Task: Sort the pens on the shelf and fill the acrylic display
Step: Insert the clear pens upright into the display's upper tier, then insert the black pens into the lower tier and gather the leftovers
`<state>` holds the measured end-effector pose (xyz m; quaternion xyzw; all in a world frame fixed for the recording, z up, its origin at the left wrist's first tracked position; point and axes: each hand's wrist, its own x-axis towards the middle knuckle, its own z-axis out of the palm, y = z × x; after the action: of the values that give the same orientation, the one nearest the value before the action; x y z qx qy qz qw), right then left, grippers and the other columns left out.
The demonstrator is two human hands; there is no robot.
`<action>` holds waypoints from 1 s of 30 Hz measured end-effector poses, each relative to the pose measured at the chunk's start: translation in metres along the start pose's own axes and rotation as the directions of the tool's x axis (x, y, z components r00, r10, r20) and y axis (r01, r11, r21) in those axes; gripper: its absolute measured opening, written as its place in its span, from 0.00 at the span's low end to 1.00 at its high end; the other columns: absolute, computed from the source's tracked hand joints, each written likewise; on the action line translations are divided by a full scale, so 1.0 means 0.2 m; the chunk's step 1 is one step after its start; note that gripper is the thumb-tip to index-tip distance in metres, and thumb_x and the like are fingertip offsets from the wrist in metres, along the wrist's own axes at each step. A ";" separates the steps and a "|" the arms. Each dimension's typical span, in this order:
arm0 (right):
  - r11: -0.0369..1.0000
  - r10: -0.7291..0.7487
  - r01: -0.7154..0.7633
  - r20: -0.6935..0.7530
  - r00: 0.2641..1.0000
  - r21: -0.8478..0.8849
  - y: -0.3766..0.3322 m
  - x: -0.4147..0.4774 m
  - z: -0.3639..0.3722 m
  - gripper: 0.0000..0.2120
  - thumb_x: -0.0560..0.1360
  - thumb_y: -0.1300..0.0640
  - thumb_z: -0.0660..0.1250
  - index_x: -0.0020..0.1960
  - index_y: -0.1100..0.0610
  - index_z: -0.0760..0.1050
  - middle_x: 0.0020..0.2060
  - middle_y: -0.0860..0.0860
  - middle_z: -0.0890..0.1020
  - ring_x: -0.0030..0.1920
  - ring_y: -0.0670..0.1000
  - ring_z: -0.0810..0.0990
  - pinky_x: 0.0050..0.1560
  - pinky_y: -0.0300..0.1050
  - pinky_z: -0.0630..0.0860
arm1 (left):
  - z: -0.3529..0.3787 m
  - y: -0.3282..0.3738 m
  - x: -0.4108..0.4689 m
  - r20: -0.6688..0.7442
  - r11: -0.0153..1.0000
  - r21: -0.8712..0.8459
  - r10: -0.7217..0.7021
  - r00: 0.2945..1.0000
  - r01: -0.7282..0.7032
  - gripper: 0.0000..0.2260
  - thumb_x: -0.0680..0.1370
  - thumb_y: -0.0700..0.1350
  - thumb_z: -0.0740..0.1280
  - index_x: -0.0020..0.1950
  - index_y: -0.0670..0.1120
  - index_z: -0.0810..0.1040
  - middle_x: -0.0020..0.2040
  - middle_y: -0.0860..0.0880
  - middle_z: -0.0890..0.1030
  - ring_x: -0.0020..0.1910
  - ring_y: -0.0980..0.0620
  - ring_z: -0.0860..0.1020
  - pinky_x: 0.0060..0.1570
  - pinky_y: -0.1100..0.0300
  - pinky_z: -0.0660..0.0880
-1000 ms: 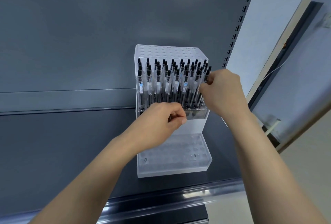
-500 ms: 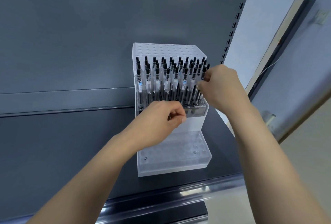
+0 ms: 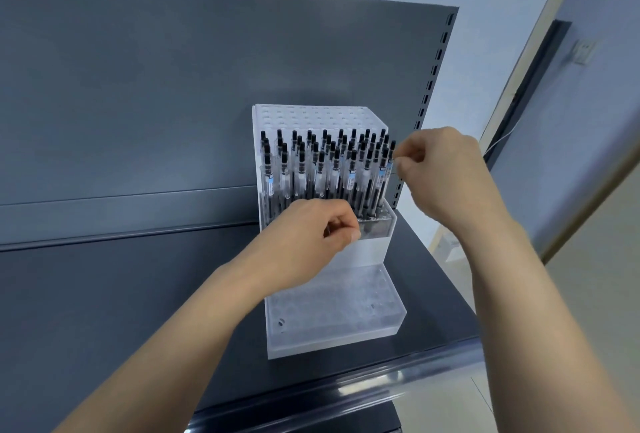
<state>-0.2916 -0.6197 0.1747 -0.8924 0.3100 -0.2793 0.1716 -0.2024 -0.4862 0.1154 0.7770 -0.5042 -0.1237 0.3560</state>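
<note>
Since the grey shelf bears the acrylic display on its right part, close to the back panel, the care here belongs to that stand. Its three steps differ. The top step shows bare holes, the middle step is packed with pens, upright clear barrels with black caps, and the low front step looks unfilled.

The left hand sits at the front edge of the middle step, its fingers curled and the thumb against the forefinger. Whether it holds a pen I cannot tell. The right hand is at the right end of the rows, where its fingers close narrowly on the end pen, just below the cap.

To do this step well, I judge that the pen should travel straight along its own axis. Its neighbours stand just beside it, and a sideways pull could lean them over. The left hand would serve best by bracing the stand, since light acrylic may slide on the smooth shelf. A pinch lower on the barrel would give steadier aim at a hole.
</note>
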 end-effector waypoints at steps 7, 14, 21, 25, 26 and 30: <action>0.976 -0.201 0.207 0.076 0.977 -0.075 -0.24 -0.11 -0.02 0.08 0.76 0.59 0.62 0.46 0.59 0.79 0.42 0.55 0.82 0.44 0.57 0.79 0.46 0.51 0.77 | -0.17 0.03 -0.09 -0.114 0.985 0.162 0.081 0.990 -0.062 0.05 0.79 0.47 0.63 0.46 0.49 0.78 0.35 0.56 0.78 0.33 0.59 0.74 0.36 0.67 0.69; 0.861 -0.479 0.505 0.241 0.844 -0.056 -0.66 -0.26 0.17 0.12 0.77 0.53 0.63 0.57 0.58 0.76 0.51 0.54 0.80 0.52 0.55 0.77 0.54 0.51 0.73 | -0.50 -0.17 -0.43 -0.365 0.919 0.387 0.079 0.927 0.074 0.06 0.78 0.47 0.63 0.49 0.46 0.77 0.44 0.52 0.76 0.44 0.51 0.74 0.48 0.51 0.72; 0.783 -0.588 0.622 0.325 0.741 -0.001 -1.07 -0.43 0.51 0.13 0.79 0.52 0.60 0.60 0.57 0.72 0.57 0.52 0.75 0.57 0.55 0.72 0.56 0.50 0.71 | -0.74 -0.50 -0.89 -0.512 0.830 0.462 -0.039 0.858 0.314 0.10 0.77 0.46 0.66 0.55 0.43 0.77 0.50 0.45 0.78 0.52 0.42 0.75 0.54 0.45 0.72; 0.747 -0.634 0.662 0.360 0.684 0.058 -1.29 -0.54 0.68 0.14 0.79 0.52 0.60 0.61 0.57 0.71 0.58 0.52 0.74 0.59 0.55 0.71 0.56 0.50 0.69 | -0.85 -0.66 -1.15 -0.535 0.760 0.499 -0.108 0.838 0.417 0.12 0.75 0.48 0.65 0.52 0.41 0.78 0.47 0.42 0.79 0.47 0.38 0.76 0.49 0.42 0.74; 0.741 -0.642 0.667 0.366 0.673 0.073 -1.34 -0.57 0.71 0.14 0.79 0.52 0.60 0.62 0.57 0.71 0.58 0.53 0.74 0.59 0.55 0.71 0.56 0.50 0.69 | -0.87 -0.68 -1.20 -0.544 0.742 0.496 -0.139 0.828 0.451 0.13 0.74 0.49 0.64 0.51 0.41 0.78 0.47 0.42 0.79 0.46 0.37 0.77 0.48 0.42 0.75; 0.696 -0.681 0.711 0.405 0.609 0.101 -1.46 -0.65 0.83 0.15 0.79 0.51 0.60 0.62 0.58 0.71 0.58 0.54 0.75 0.59 0.55 0.71 0.56 0.48 0.68 | -0.90 -0.74 -1.38 -0.584 0.704 0.452 -0.231 0.779 0.548 0.11 0.75 0.46 0.68 0.53 0.41 0.78 0.49 0.42 0.79 0.49 0.38 0.76 0.50 0.43 0.74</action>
<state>-0.1422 -0.2950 0.1323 -0.9853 -0.0951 -0.1179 0.0796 -0.1268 -0.1334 0.0979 0.9443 -0.2277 0.1662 0.1698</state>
